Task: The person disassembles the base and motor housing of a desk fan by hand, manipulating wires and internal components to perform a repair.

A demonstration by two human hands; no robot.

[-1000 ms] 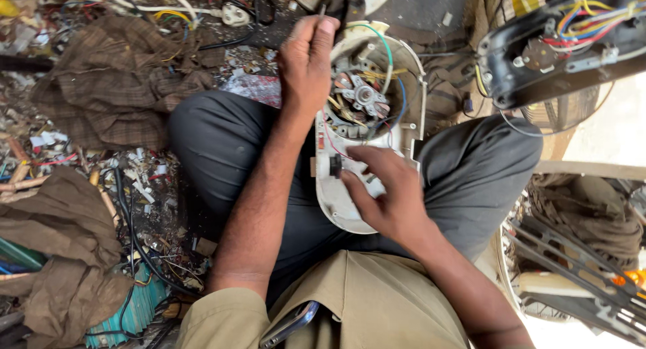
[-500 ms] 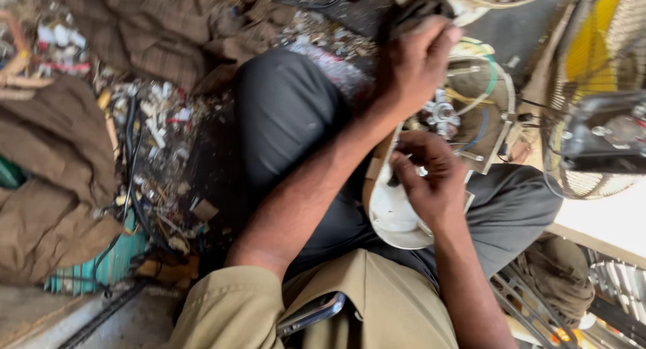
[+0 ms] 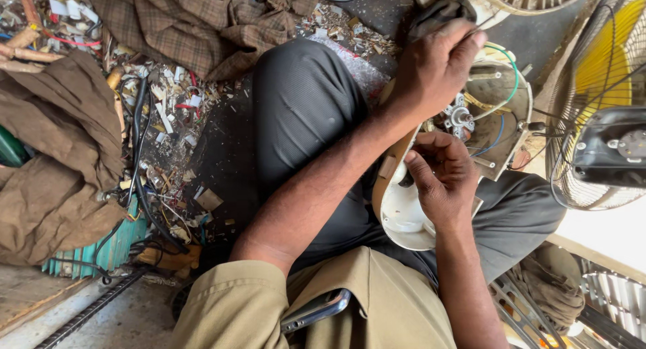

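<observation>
With the view swung right, the left hand (image 3: 434,70) still grips a dark tool while the right hand (image 3: 441,181) keeps clasping the open white plastic fan housing (image 3: 404,218)

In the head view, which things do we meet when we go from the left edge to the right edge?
Brown cloth → scraps and black cables on the floor → bent knee in dark trousers → left hand above right hand on the white housing → fan with yellow blades.
</observation>
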